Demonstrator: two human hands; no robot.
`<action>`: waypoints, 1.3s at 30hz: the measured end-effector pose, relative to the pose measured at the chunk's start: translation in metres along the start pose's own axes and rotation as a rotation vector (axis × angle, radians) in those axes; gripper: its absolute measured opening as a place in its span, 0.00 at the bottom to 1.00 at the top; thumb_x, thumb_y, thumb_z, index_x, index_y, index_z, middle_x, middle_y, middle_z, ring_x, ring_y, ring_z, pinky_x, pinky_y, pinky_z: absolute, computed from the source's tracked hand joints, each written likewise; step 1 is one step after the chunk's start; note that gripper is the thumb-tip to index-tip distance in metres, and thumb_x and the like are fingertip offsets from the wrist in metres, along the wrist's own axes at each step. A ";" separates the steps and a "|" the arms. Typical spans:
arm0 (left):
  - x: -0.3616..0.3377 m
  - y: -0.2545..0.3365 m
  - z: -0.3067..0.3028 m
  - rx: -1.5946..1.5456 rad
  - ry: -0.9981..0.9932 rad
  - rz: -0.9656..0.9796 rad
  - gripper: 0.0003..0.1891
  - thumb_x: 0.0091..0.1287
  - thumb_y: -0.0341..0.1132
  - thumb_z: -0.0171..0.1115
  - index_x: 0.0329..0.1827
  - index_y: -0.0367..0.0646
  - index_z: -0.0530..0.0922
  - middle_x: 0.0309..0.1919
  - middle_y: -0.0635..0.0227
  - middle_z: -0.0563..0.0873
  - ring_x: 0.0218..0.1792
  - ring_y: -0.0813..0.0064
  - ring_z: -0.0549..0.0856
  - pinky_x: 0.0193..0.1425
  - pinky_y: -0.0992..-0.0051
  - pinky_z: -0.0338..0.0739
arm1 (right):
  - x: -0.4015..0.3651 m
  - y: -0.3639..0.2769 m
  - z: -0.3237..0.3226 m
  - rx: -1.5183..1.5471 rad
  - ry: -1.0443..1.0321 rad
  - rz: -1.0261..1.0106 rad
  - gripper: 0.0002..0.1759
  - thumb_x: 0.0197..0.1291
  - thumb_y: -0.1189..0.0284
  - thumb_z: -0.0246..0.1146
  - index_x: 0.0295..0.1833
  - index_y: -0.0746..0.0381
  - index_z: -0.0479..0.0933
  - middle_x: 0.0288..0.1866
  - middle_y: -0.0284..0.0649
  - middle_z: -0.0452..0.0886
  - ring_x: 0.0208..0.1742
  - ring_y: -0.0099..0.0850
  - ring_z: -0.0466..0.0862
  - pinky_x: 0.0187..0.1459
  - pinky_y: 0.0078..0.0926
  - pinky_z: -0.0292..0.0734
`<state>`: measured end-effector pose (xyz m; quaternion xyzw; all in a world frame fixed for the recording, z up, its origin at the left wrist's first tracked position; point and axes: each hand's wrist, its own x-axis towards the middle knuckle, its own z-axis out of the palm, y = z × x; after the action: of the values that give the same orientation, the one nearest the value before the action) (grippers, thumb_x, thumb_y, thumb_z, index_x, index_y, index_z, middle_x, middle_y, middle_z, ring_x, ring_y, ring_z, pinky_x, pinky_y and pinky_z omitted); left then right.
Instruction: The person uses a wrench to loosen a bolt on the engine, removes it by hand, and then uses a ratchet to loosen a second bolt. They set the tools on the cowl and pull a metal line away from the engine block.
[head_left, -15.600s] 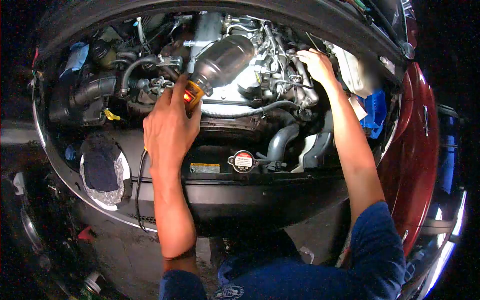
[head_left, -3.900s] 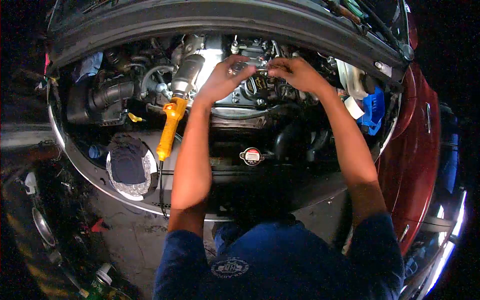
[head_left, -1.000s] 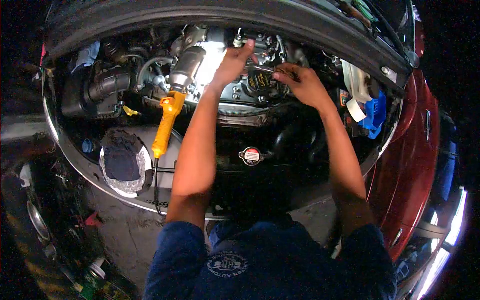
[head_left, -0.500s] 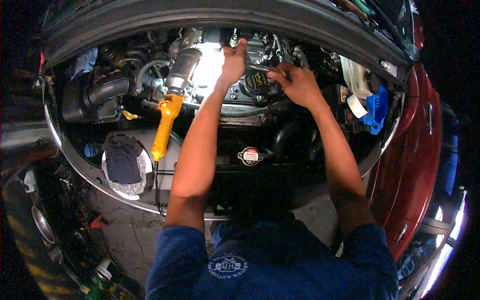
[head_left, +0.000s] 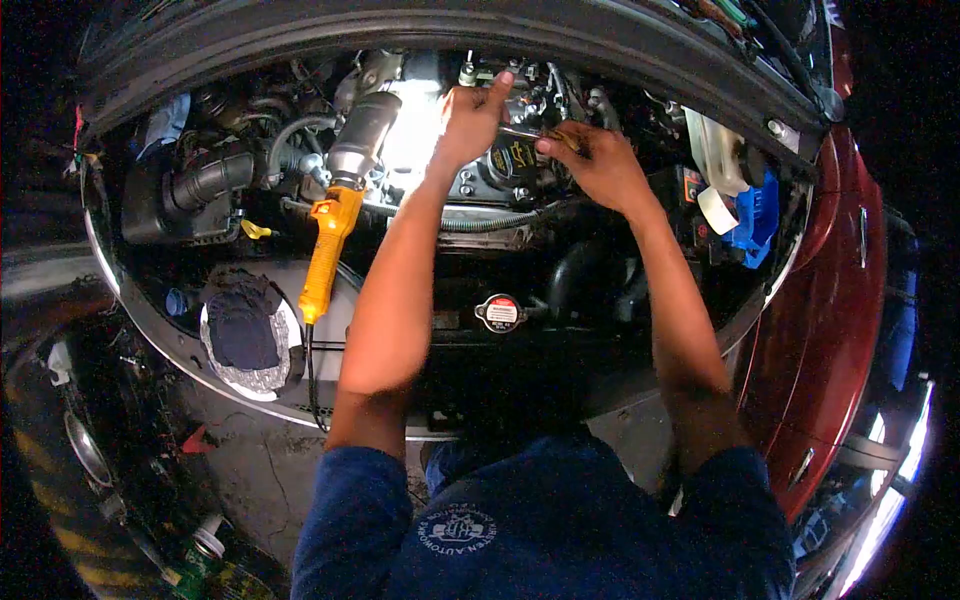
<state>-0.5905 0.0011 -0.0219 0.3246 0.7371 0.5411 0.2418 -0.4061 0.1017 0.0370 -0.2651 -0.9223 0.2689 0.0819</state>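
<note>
Over the engine, my right hand is closed around the yellowish handle end of a slim metal-shafted tool; its exact kind is hidden by the fingers. The bare shaft runs left and meets my left hand, whose fingers are curled with the thumb pointing up. What the left fingers grip at that end is hidden. Just below the shaft sits the black oil filler cap with yellow markings. A lit yellow-handled work lamp lies left of my left forearm and throws a bright glare on the engine.
A radiator cap sits at the front centre. A dark cloth cap lies front left. At the right are a white tape roll, a blue plastic item and a reservoir. The hood edge spans the top; a red car stands right.
My left hand has shifted slightly right and its thumb now points more to the upper right. The right hand has barely moved and keeps its hold on the tool.
</note>
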 end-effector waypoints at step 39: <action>-0.073 0.060 -0.057 0.344 -0.005 0.229 0.20 0.70 0.27 0.63 0.65 0.37 0.75 0.49 0.43 0.86 0.52 0.46 0.85 0.54 0.60 0.80 | -0.007 -0.006 -0.010 -0.037 0.229 -0.199 0.20 0.69 0.54 0.66 0.55 0.58 0.83 0.46 0.48 0.86 0.52 0.50 0.84 0.59 0.43 0.77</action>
<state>-0.5685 -0.0775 0.0530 0.4441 0.7764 0.4303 0.1214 -0.4001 0.0989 0.0488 -0.2030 -0.9334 0.2105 0.2078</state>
